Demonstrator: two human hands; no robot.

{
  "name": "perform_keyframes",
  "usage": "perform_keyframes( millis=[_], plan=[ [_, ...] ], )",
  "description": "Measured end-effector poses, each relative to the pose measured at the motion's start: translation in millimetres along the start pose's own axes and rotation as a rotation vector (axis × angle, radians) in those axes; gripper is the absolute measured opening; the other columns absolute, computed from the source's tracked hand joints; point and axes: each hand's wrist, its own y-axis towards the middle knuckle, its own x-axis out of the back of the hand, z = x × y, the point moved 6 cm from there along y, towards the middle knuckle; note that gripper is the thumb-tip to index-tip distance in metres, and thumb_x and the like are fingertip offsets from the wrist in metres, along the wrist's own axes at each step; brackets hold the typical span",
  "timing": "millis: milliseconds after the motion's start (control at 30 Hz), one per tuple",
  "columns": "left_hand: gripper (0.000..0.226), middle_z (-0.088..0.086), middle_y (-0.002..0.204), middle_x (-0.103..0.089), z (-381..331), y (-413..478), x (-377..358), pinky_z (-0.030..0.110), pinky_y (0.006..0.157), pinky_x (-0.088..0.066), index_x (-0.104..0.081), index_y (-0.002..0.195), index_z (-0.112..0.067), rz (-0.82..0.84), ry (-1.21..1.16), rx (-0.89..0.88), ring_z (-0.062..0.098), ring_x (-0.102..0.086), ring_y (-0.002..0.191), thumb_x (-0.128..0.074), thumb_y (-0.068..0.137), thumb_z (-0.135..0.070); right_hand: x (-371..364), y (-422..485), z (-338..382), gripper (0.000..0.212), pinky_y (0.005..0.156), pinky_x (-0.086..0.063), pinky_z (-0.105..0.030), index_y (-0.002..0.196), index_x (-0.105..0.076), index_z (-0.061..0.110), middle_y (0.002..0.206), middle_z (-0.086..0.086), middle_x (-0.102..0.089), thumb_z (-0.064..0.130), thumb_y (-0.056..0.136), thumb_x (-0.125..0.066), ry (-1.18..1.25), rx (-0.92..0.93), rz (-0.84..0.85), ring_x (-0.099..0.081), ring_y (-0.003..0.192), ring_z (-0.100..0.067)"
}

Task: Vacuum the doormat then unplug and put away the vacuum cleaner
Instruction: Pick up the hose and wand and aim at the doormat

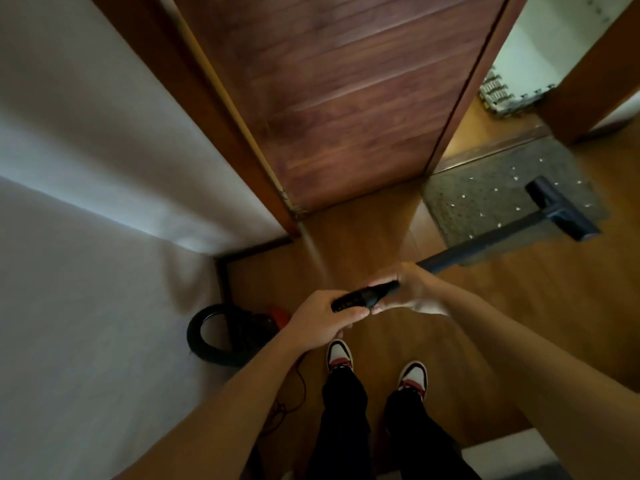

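A grey speckled doormat [491,192] lies on the wooden floor at the doorway, upper right. The vacuum's dark floor head [562,209] rests on the mat's right part, joined to a dark wand [485,242] that slopes down toward me. My left hand [322,318] grips the ribbed black handle end of the wand. My right hand [412,289] grips the wand just ahead of it. The black and red vacuum body [228,332] sits on the floor by the left wall, with a thin red cord [298,393] trailing beside my left arm.
A brown wooden door [339,98] stands open ahead, its frame on the left. White walls [86,202] close in the left side. Through the doorway a lit room shows objects on its floor [498,95]. My feet in red and white shoes [377,365] stand on the wooden floor.
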Motion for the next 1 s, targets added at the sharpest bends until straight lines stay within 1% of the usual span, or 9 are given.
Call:
perform_keyframes(
  millis=[100,167,233,367,433,500,600,767,1000],
  plan=[
    [0.025,0.005,0.067,-0.061,13,6,-7,0.036,0.06,-0.044,-0.071,0.089,-0.013,-0.035,-0.045,-0.048,0.015,-0.057,0.056,-0.067,0.09,-0.038,2,-3,-23,0.045,0.1,-0.042,-0.029,0.116,-0.07,0.044,0.116,0.035,-0.058,0.032,0.077,-0.087,-0.208,0.005,-0.148,-0.049,0.113,0.01],
    [0.024,0.004,0.064,-0.059,22,11,-11,0.034,0.058,-0.043,-0.069,0.084,-0.013,-0.042,-0.063,-0.067,0.015,-0.055,0.055,-0.067,0.091,-0.035,5,-20,-56,0.061,0.115,-0.03,-0.041,0.127,-0.06,0.049,0.141,0.022,-0.042,0.039,0.074,-0.089,-0.13,-0.111,-0.353,-0.034,0.136,-0.008],
    [0.025,0.007,0.064,-0.056,31,16,-14,0.034,0.057,-0.042,-0.069,0.085,-0.008,-0.038,-0.086,-0.066,0.017,-0.053,0.054,-0.067,0.092,-0.032,3,-42,-91,0.077,0.117,-0.025,-0.041,0.139,-0.046,0.05,0.154,0.011,-0.032,0.037,0.076,-0.088,0.179,-0.239,-0.639,-0.026,0.144,-0.015],
    [0.026,0.012,0.061,-0.052,44,32,-29,0.028,0.055,-0.041,-0.067,0.087,-0.001,0.005,-0.123,-0.068,0.016,-0.05,0.053,-0.067,0.094,-0.025,-31,-40,-149,0.102,0.107,-0.047,-0.052,0.159,-0.019,0.035,0.16,-0.005,-0.032,0.038,0.08,-0.084,1.037,-0.603,-1.007,-0.042,0.14,-0.028],
    [0.021,0.004,0.057,-0.052,51,43,-41,0.024,0.054,-0.041,-0.069,0.088,-0.002,0.019,-0.131,-0.056,0.014,-0.05,0.052,-0.067,0.094,-0.023,-49,-12,-155,0.107,0.095,-0.056,-0.056,0.156,-0.015,0.041,0.148,-0.011,-0.047,0.034,0.078,-0.087,1.569,-0.57,-1.023,-0.062,0.121,-0.033],
    [0.02,0.0,0.057,-0.053,59,56,-54,0.023,0.055,-0.043,-0.069,0.09,-0.003,0.035,-0.143,-0.03,0.014,-0.051,0.052,-0.067,0.094,-0.022,-50,10,-161,0.08,0.075,-0.063,-0.044,0.145,-0.034,0.032,0.114,-0.011,-0.066,0.021,0.083,-0.084,1.862,-0.449,-1.098,-0.074,0.084,-0.024],
    [0.015,-0.006,0.061,-0.059,79,74,-76,0.029,0.06,-0.047,-0.068,0.096,-0.009,0.07,-0.184,0.046,0.016,-0.054,0.053,-0.066,0.095,-0.024,-52,21,-185,0.037,0.045,-0.048,-0.025,0.114,-0.049,0.014,0.071,-0.002,-0.056,0.003,0.088,-0.073,1.914,-0.472,-1.254,-0.053,0.047,-0.01],
    [0.026,-0.004,0.078,-0.067,108,87,-120,0.033,0.054,-0.05,-0.061,0.104,-0.017,0.24,-0.163,0.19,0.023,-0.059,0.049,-0.07,0.089,-0.036,-64,6,-223,0.029,0.041,-0.041,-0.024,0.096,-0.045,0.014,0.067,-0.003,-0.049,-0.003,0.089,-0.068,1.806,-0.528,-1.245,-0.047,0.046,-0.012],
    [0.02,0.008,0.085,-0.057,121,101,-191,0.03,0.048,-0.049,-0.055,0.11,-0.023,0.39,-0.224,0.236,0.021,-0.054,0.045,-0.066,0.094,-0.029,-59,-17,-268,0.023,0.044,-0.044,-0.03,0.104,-0.05,0.02,0.064,-0.003,-0.051,0.005,0.093,-0.065,1.435,-0.629,-1.205,-0.049,0.048,-0.014]
  ],
)
